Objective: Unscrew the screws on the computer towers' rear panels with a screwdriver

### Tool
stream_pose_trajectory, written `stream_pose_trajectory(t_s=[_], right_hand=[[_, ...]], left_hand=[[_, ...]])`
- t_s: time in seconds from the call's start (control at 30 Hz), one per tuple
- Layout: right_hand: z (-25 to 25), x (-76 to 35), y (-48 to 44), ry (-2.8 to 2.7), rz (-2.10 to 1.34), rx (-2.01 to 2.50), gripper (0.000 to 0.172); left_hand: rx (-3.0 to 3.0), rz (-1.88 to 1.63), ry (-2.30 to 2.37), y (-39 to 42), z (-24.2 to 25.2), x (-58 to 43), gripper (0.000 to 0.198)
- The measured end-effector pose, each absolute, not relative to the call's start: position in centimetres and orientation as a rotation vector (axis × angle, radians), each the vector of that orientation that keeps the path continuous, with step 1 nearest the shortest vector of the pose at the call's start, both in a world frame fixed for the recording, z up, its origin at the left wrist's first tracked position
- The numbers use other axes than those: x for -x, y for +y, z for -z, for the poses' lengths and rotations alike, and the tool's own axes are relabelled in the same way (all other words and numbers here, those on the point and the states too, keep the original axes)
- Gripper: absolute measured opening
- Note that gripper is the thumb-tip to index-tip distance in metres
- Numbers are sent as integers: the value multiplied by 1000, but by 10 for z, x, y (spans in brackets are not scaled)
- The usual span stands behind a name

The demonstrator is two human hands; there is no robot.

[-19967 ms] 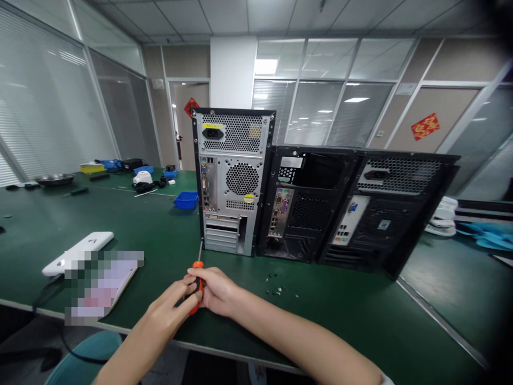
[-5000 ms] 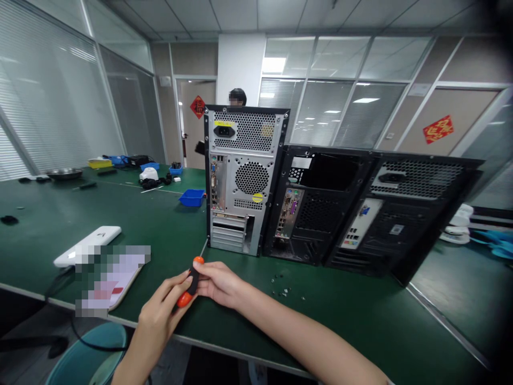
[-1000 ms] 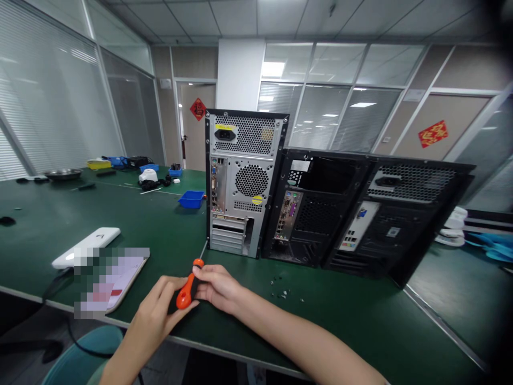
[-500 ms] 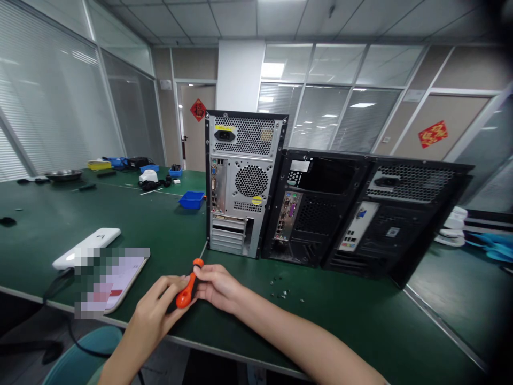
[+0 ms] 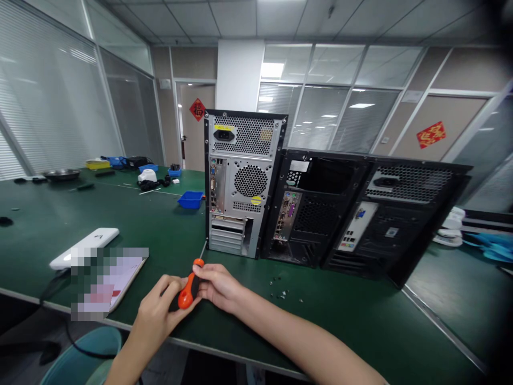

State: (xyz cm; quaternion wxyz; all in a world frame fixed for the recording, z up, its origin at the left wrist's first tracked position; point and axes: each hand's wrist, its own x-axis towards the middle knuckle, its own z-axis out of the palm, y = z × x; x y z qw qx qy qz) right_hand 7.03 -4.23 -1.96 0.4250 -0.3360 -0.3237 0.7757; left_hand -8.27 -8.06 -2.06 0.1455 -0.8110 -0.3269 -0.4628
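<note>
An orange and black screwdriver (image 5: pixel 188 289) lies between both my hands near the table's front edge. My left hand (image 5: pixel 160 310) curls round the butt of its handle. My right hand (image 5: pixel 218 286) pinches the handle's front end. The thin shaft points at the lower left corner of a grey computer case (image 5: pixel 240 182) that stands upright with its rear panel toward me. Several small loose screws (image 5: pixel 280 291) lie on the green table (image 5: pixel 360 315) to the right of my right hand.
Two black computer cases (image 5: pixel 316 206) (image 5: pixel 401 214) stand to the right of the grey one. A white device (image 5: pixel 84 246) and a blurred flat item lie at the left. A blue bin (image 5: pixel 190 199) and tools sit farther back. A teal chair (image 5: pixel 80 361) shows below the table edge.
My left hand has shifted its fingers on the screwdriver handle, which has turned a little. A person seen behind the grey case five seconds ago is gone.
</note>
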Motion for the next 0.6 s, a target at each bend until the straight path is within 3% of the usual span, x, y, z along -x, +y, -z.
stream_pose_trajectory(t_s=[0.6], right_hand=[[19,-69,-42,-811,-1967,791,55]], left_hand=[[2422,1304,-871,-78,13,89,12]])
